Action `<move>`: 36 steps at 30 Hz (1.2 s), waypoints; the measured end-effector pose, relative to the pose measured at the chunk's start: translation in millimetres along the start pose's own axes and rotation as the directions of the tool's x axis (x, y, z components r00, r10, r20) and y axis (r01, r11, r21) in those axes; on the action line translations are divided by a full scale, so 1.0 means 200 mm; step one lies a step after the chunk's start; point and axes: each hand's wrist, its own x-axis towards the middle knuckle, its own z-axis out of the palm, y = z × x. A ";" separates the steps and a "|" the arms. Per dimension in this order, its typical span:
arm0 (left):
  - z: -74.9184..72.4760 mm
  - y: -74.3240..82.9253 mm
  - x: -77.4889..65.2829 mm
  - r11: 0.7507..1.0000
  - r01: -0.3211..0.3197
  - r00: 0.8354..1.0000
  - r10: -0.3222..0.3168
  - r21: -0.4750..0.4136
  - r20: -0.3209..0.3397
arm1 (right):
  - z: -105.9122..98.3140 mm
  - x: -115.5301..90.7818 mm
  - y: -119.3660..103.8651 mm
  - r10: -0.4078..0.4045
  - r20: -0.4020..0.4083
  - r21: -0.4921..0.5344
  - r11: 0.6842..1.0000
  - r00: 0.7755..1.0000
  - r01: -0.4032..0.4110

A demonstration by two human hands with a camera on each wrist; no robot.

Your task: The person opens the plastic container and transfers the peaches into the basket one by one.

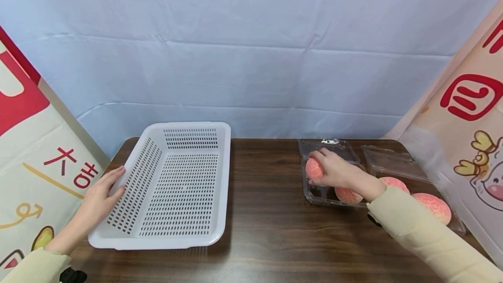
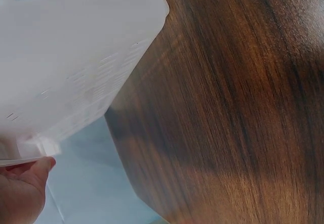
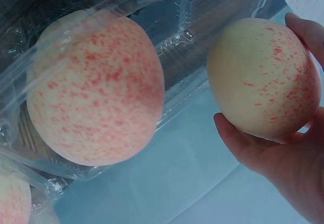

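Pale cream long sleeves (image 1: 424, 230), black wrist pieces (image 1: 72, 276), bare fingers (image 3: 240, 144)

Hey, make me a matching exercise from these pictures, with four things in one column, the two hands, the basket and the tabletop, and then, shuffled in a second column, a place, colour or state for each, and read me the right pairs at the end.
Column one
1. Left hand
2. Basket
3. Right hand
4. Tabletop

Column two
A. Dark brown with a wood grain
B. Holding a speckled peach
C. At the basket's left edge
D. White, with slotted walls

Right pairs: 1-C, 2-D, 3-B, 4-A
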 end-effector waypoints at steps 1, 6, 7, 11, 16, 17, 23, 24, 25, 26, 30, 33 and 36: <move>0.00 0.00 0.00 1.000 0.002 1.000 -0.002 -0.002 0.002 | 0.00 0.00 0.00 -0.002 -0.001 -0.001 1.000 1.000 0.002; 0.00 0.00 0.00 1.000 0.010 1.000 -0.010 -0.006 0.013 | 0.00 0.02 -0.01 -0.015 -0.004 -0.009 1.000 1.000 0.015; 0.01 0.00 0.00 1.000 0.010 1.000 -0.010 -0.004 0.011 | -0.01 0.02 -0.01 -0.018 -0.005 -0.012 1.000 1.000 0.018; 0.01 -0.01 0.00 1.000 0.003 1.000 -0.003 0.006 -0.006 | -0.01 0.03 -0.03 -0.029 0.000 -0.014 0.999 1.000 0.029; 0.01 -0.01 0.00 1.000 0.002 1.000 -0.002 0.002 -0.014 | -0.02 0.05 -0.05 -0.029 0.008 -0.007 1.000 1.000 0.029; 0.01 -0.01 0.00 1.000 0.000 1.000 0.000 0.000 -0.014 | -0.02 0.05 -0.05 -0.029 0.005 -0.009 1.000 1.000 0.029; 0.01 -0.01 -0.01 0.999 -0.033 0.998 0.035 0.036 -0.061 | -0.02 0.07 -0.08 -0.049 -0.004 -0.023 0.999 0.999 0.049; 0.01 -0.01 -0.01 0.998 -0.039 0.997 0.041 0.039 -0.067 | -0.02 0.07 -0.08 -0.052 -0.002 -0.023 0.998 0.999 0.052; 0.01 -0.01 -0.01 0.998 -0.042 0.997 0.045 0.036 -0.069 | -0.02 0.07 -0.08 -0.055 -0.004 -0.025 0.998 0.999 0.054; 0.01 -0.01 -0.01 0.998 -0.045 0.996 0.047 0.035 -0.070 | -0.02 0.07 -0.09 -0.057 -0.004 -0.025 0.998 0.998 0.056; 0.01 -0.01 -0.01 0.999 -0.043 0.997 0.045 0.032 -0.066 | -0.03 0.07 -0.11 -0.069 -0.009 -0.026 0.997 0.998 0.068; 0.01 -0.01 -0.01 0.999 -0.041 0.997 0.043 0.037 -0.065 | -0.04 0.08 -0.13 -0.080 -0.010 -0.026 0.997 0.997 0.079; 0.01 -0.01 -0.01 0.998 -0.037 0.997 0.039 0.041 -0.064 | -0.05 0.09 -0.15 -0.083 -0.007 -0.025 0.996 0.996 0.083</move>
